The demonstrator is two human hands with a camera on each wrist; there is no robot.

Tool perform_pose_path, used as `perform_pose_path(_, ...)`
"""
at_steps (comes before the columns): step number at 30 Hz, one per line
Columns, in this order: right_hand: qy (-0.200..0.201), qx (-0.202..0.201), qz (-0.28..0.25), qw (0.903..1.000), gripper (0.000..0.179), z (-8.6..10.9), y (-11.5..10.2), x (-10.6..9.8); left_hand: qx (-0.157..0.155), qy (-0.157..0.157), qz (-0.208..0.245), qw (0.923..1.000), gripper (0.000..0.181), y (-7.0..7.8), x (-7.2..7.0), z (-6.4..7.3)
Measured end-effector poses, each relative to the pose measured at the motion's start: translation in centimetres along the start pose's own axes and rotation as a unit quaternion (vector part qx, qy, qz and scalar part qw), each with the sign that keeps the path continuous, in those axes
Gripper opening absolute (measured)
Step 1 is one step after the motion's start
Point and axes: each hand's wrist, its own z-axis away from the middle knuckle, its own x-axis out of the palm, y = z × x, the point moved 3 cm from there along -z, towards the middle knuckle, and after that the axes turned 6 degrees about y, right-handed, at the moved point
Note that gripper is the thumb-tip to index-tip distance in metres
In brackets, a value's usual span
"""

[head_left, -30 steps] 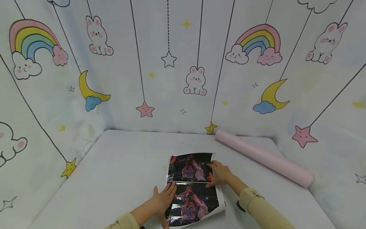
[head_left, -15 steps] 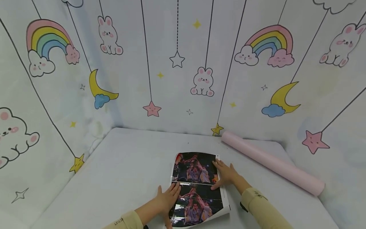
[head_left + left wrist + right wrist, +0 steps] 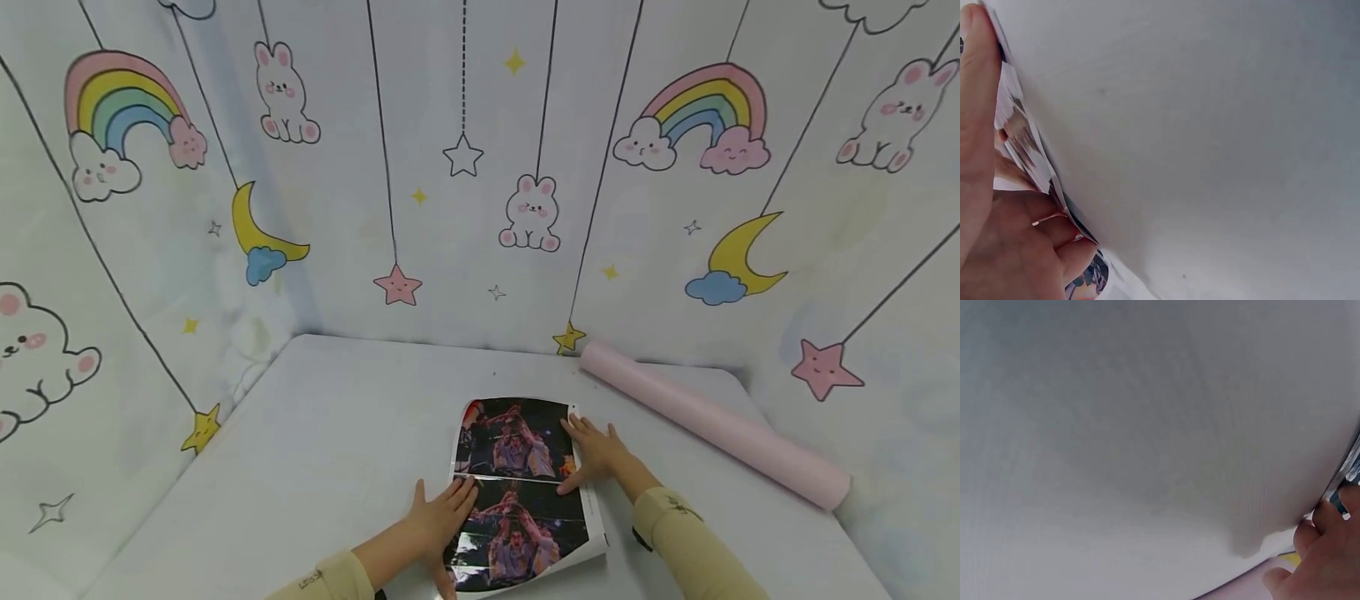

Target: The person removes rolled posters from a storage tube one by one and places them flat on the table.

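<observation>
A glossy printed sheet (image 3: 517, 500) lies on the white table, bearing two near-identical dark photos of people with raised arms, one above the other. Its lower right corner curls up off the table. My left hand (image 3: 438, 525) rests along the sheet's left edge, fingers extended over the print and thumb pointing down toward the near corner. On the opposite edge, my right hand (image 3: 597, 454) lies with fingers spread on the upper photo's border. In the left wrist view the left hand (image 3: 1016, 244) touches the paper's edge; the right wrist view shows the right hand (image 3: 1322, 550) at its edge too.
A long pink roll (image 3: 712, 425) lies slantwise on the right part of the white table (image 3: 315, 450). Behind and at both sides stands a white backdrop (image 3: 442, 233) with rainbows, rabbits, moons and stars.
The head view has shifted, moving the whole scene rightward in the frame. Both hands stay on the sheet's two edges, with barely any movement.
</observation>
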Motion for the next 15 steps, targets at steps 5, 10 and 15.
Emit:
perform_pose_path(5,0.006,-0.003,0.0,1.0,0.125,0.28,-0.25,-0.5,0.013,0.017,0.005,0.9998,0.131,-0.3,0.19,0.18)
perform_pose_path(10,0.005,0.003,-0.007,1.0,0.124,0.28,-0.16,-0.61,0.016,0.019,0.03,0.9993,0.131,-0.52,0.05,0.23)
perform_pose_path(15,0.003,0.01,-0.006,0.9999,0.125,0.14,0.08,-0.16,0.012,0.012,0.025,0.9995,0.131,-0.61,0.06,0.21)
